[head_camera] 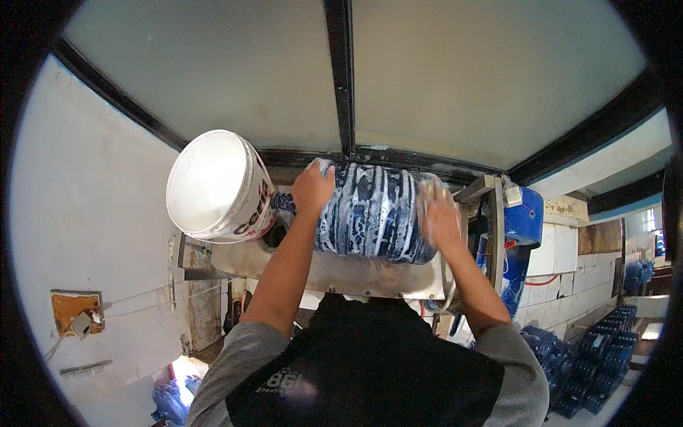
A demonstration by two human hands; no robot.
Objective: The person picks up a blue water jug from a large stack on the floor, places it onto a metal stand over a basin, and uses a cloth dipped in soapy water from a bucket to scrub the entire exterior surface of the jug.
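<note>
A large blue plastic water jug [368, 213] lies on its side on a metal bench [341, 275], streaked with white suds. Its neck points left, towards a white bucket [208, 184]. My left hand [314, 188] grips the jug's shoulder near the neck, with white foam or cloth at the fingertips. At the base end, my right hand [441, 213] presses a soapy scrubbing pad [427, 193] against the jug. Motion blurs that hand, and the pad's exact kind is unclear.
Behind the bench stand frosted panes [256, 80] in a black frame. A metal post [496, 229] and a blue drum [523, 216] stand on the right. Many blue jugs [592, 363] are stacked at lower right. A dark round hole [275, 235] opens beside the bucket.
</note>
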